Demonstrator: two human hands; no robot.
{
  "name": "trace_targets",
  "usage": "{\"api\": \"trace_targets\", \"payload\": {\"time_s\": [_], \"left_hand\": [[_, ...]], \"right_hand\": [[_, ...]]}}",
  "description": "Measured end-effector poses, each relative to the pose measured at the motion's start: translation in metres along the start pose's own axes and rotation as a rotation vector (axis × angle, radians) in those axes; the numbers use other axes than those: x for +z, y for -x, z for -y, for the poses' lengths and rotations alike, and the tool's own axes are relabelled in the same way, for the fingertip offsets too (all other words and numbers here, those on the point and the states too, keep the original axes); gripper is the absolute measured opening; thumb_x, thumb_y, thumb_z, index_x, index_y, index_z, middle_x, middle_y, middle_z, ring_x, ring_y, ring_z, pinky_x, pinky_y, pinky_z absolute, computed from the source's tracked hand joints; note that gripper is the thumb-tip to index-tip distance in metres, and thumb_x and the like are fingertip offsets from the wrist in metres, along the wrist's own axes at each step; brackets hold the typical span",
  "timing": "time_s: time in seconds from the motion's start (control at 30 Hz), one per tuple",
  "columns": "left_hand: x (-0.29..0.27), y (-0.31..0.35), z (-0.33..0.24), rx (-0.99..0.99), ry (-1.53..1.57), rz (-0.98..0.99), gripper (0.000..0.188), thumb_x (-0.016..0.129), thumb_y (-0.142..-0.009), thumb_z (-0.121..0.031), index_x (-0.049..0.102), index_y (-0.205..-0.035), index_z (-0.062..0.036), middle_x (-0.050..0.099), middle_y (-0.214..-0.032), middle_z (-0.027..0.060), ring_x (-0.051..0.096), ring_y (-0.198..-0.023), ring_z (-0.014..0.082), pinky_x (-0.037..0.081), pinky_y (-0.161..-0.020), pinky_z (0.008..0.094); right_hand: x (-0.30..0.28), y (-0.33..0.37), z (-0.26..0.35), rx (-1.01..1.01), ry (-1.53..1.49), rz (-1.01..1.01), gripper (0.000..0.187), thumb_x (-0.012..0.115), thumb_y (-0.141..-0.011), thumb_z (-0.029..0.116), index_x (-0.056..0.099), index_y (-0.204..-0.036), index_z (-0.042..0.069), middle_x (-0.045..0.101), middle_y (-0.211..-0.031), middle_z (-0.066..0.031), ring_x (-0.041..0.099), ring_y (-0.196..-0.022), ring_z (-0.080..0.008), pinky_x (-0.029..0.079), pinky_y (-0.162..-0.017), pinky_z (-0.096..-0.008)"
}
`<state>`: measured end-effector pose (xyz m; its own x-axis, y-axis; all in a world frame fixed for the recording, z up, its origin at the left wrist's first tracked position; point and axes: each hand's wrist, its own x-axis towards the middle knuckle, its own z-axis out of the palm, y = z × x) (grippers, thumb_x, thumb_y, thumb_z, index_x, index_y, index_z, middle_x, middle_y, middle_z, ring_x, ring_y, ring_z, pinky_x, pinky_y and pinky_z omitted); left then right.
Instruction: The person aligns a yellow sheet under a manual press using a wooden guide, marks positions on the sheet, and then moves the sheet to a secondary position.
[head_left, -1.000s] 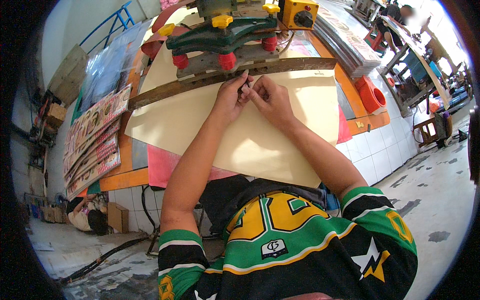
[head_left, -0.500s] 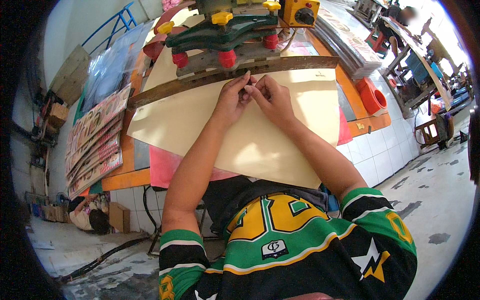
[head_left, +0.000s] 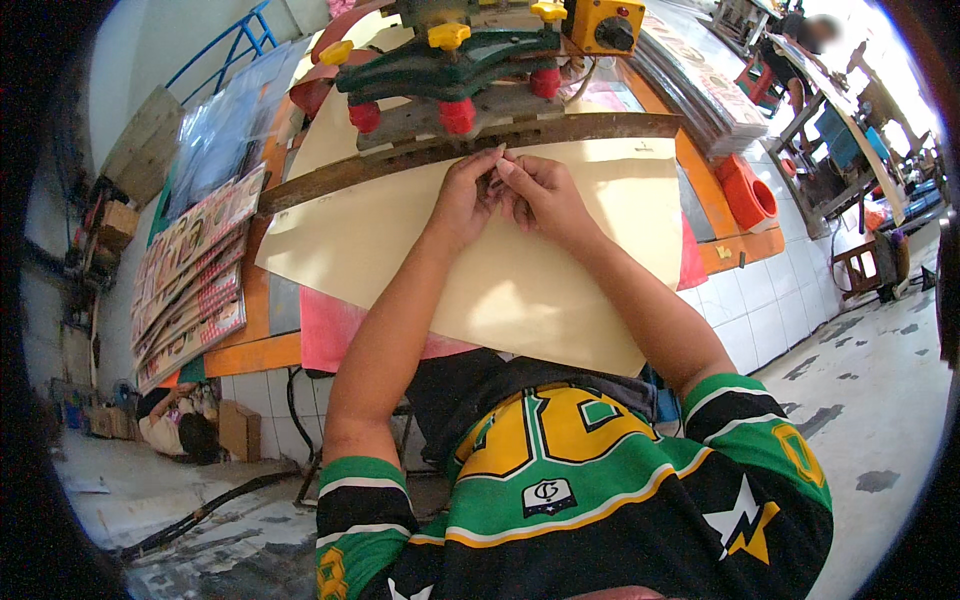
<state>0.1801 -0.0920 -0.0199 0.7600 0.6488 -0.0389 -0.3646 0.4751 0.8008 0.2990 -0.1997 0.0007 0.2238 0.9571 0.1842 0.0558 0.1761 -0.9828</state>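
A large cream sheet (head_left: 520,270) lies on the worktable, with its far edge under a long brown bar (head_left: 330,175). Both my hands are on the sheet just in front of that bar, fingertips bunched together and touching each other. My left hand (head_left: 462,198) has its fingers curled in with the index tip up at the bar. My right hand (head_left: 545,192) pinches toward the left one. Whatever sits between the fingertips is too small to make out. Behind the bar stands a green machine frame (head_left: 450,60) with red and yellow knobs.
A yellow switch box (head_left: 600,22) sits at the top. Stacks of printed sheets (head_left: 190,290) lie at the left, and another stack (head_left: 700,85) at the right. An orange plastic container (head_left: 748,195) hangs at the table's right edge. Pink material (head_left: 330,335) lies under the cream sheet. Another person works far right.
My two hands have crept slightly toward the bar and their fingertips have drawn closer together. The sheet and machine have not moved.
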Motion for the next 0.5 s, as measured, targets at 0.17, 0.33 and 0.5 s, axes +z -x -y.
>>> {"api": "trace_targets", "payload": {"time_s": [0.17,0.33,0.5], "left_hand": [[-0.01,0.0,0.0,-0.017,-0.047,0.059,0.017,0.062,-0.101,-0.024,0.067,-0.097,-0.0073,0.065,-0.085,0.001,0.059,-0.074,0.0102,0.048,-0.067,0.0243],[-0.003,0.004,-0.002,-0.057,-0.075,0.096,0.017,0.061,-0.102,-0.023,0.066,-0.095,-0.008,0.064,-0.085,0.0004,0.062,-0.077,0.0114,0.05,-0.07,0.0253],[-0.015,-0.006,0.007,-0.058,0.05,0.14,0.022,0.061,-0.102,-0.025,0.067,-0.097,-0.0043,0.067,-0.082,0.0035,0.065,-0.068,0.0146,0.053,-0.066,0.0297]], "right_hand": [[0.004,0.002,-0.008,0.034,0.038,-0.018,0.04,0.059,-0.103,0.038,0.067,-0.091,0.001,0.062,-0.07,-0.0015,0.055,-0.053,-0.0084,0.043,-0.048,-0.0244],[-0.007,0.003,-0.005,0.188,-0.1,0.033,0.039,0.06,-0.102,0.04,0.067,-0.099,0.002,0.062,-0.072,0.0003,0.054,-0.052,-0.007,0.04,-0.046,-0.0217],[-0.014,-0.002,-0.018,0.322,-0.405,0.118,0.033,0.058,-0.104,0.036,0.063,-0.102,0.003,0.06,-0.073,0.0016,0.049,-0.049,-0.0069,0.031,-0.041,-0.0199]]}}
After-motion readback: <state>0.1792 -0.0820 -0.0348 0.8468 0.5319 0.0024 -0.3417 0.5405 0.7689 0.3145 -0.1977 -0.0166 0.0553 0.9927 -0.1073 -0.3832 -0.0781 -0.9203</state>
